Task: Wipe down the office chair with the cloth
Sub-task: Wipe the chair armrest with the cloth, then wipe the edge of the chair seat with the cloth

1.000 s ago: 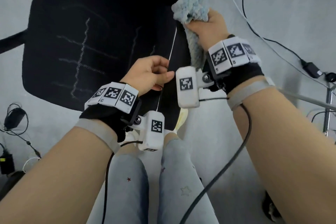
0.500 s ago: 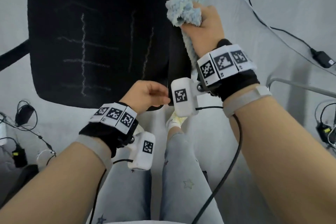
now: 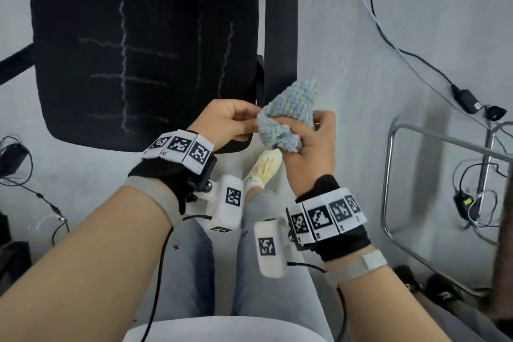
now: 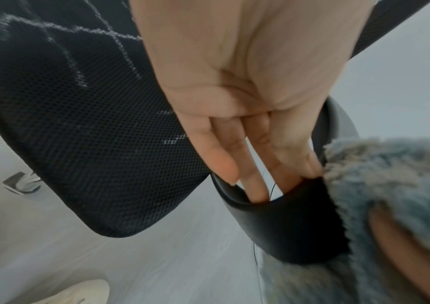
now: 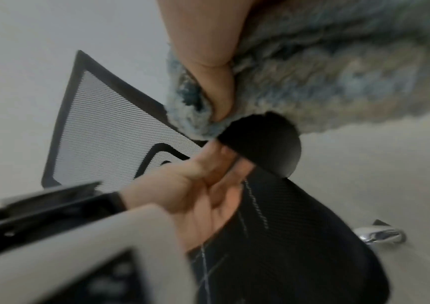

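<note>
One black mesh office chair [image 3: 144,44] stands on the grey floor [image 3: 388,69] ahead of me, its seat crossed by pale stitched lines, one black armrest [image 3: 280,22] along its right edge. My left hand [image 3: 224,122] is raised at the seat's near right corner, fingers [image 4: 224,156] fairly straight and reaching to the edge of one fluffy light-blue cloth [image 3: 286,116]; whether they pinch it I cannot tell. My right hand [image 3: 311,147] is turned palm up just beside it, fingers and thumb curled round the bunched cloth, which is off the chair, by the armrest's near end. Further right, one chrome tube frame [image 3: 388,175] and several black cables [image 3: 388,44] lie on the floor.
</note>
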`<action>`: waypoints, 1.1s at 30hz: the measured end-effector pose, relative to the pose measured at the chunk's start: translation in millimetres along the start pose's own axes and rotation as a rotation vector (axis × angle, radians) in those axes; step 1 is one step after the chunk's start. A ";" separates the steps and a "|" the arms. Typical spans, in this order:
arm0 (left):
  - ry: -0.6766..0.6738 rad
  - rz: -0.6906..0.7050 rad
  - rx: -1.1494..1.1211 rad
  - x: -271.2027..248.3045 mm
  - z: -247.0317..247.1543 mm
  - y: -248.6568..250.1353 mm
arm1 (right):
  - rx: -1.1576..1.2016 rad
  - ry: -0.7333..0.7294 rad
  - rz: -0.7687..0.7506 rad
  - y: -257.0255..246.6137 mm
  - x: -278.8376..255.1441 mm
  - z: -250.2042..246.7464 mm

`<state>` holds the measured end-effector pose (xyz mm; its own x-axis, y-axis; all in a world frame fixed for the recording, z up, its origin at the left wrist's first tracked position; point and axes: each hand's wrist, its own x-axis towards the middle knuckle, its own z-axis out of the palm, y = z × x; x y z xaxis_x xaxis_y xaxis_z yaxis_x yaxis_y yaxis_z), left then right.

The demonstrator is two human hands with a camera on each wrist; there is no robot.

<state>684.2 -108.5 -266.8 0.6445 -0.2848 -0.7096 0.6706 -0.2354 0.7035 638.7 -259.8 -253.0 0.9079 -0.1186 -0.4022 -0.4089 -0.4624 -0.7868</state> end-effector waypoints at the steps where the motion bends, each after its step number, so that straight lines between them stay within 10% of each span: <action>1: 0.007 -0.003 -0.031 -2.7 -3.1 -0.9 | -0.007 0.027 0.013 -9.4 -2.8 3.8; 9: 0.113 0.087 -0.167 -50.6 -102.0 -5.3 | -0.086 0.067 -0.107 -100.0 5.1 71.1; 23: 0.429 0.298 -0.293 -177.5 -407.5 -46.4 | -0.016 -0.068 -0.090 -254.2 1.0 336.1; 28: 0.594 0.241 -0.413 -176.0 -444.5 -92.6 | -0.101 -0.164 -0.161 -273.1 3.9 384.1; 33: 0.458 0.077 -0.288 -161.3 -442.1 -135.4 | -0.242 -0.173 -0.233 -288.4 37.6 407.6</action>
<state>651.9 380.2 -265.0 0.7463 0.1583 -0.6465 0.6475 0.0526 0.7603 753.0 227.3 -232.1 0.9364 0.1547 -0.3150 -0.1412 -0.6558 -0.7416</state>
